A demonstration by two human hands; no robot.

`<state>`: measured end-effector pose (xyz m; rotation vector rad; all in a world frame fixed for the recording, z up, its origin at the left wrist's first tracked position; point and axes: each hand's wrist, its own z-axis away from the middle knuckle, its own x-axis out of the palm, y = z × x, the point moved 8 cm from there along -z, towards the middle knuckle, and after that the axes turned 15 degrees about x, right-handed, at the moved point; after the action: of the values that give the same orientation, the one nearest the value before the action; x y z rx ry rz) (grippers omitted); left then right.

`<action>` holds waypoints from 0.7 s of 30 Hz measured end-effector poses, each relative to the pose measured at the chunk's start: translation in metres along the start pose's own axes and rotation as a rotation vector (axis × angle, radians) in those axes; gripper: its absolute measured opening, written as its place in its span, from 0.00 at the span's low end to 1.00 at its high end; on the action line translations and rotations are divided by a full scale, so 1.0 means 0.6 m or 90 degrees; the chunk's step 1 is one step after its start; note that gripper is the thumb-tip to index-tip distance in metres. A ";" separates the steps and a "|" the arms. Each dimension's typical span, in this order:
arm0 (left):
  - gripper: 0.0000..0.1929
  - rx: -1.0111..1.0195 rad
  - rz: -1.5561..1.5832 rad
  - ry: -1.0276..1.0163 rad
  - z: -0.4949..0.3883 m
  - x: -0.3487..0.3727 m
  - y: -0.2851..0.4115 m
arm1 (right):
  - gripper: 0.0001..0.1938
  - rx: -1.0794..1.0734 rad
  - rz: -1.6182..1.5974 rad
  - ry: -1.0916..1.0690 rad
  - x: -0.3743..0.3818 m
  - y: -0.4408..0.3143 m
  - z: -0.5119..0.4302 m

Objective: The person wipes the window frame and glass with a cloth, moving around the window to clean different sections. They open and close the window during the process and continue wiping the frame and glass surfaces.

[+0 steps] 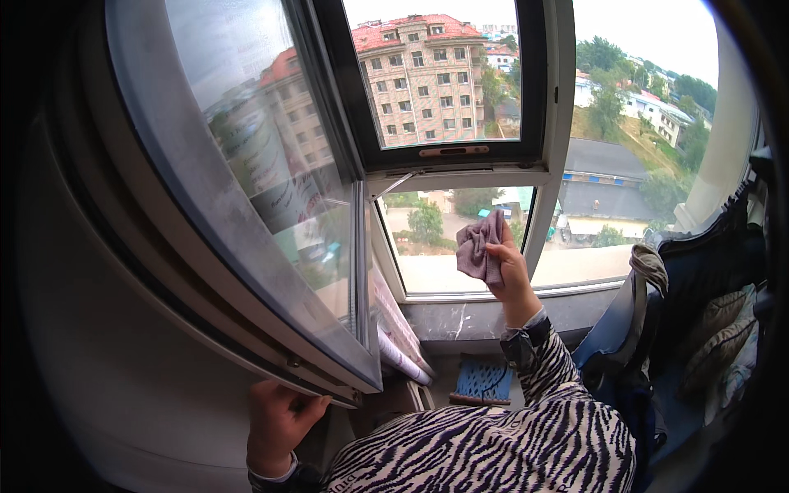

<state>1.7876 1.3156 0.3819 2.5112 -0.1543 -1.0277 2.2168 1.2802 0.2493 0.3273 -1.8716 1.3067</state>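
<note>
A crumpled mauve cloth (479, 249) is held in my right hand (511, 271), raised in front of the lower fixed windowpane (425, 246). At the lower left, my left hand (277, 422) grips the bottom edge of an open window sash (345, 363), with the thumb on its near corner. This sash swings inward into the room on the left, and its glass (271, 160) carries reflections of the building and of paper with writing. A thin metal stay (394, 186) runs between the sash and the window frame (459, 180).
Below the window runs a grey marble sill (456, 321). A blue woven folding stool (484, 381) stands on the floor. Rolled material (400, 357) leans beneath the sash. To the right, dark clothing (696, 277) and patterned fabric (718, 333) are heaped. A dark-framed upper pane (456, 151) faces outdoors.
</note>
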 end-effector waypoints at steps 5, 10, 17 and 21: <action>0.09 -0.023 -0.037 0.019 0.012 -0.007 0.003 | 0.40 -0.143 0.286 0.121 -0.026 -0.126 -0.143; 0.09 -0.110 -0.133 0.020 0.042 -0.010 0.004 | 0.33 -0.582 0.786 0.463 0.008 -0.343 -0.291; 0.11 -0.186 -0.226 0.117 0.055 -0.007 0.034 | 0.29 -1.030 1.075 0.480 0.119 -0.455 -0.416; 0.12 -0.270 -0.230 0.123 0.062 -0.006 0.042 | 0.27 -1.019 0.984 0.489 0.144 -0.428 -0.465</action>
<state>1.7608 1.2811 0.3710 2.2644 0.5370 -0.8286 2.4493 1.4332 0.5209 -2.3343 -1.6301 0.0515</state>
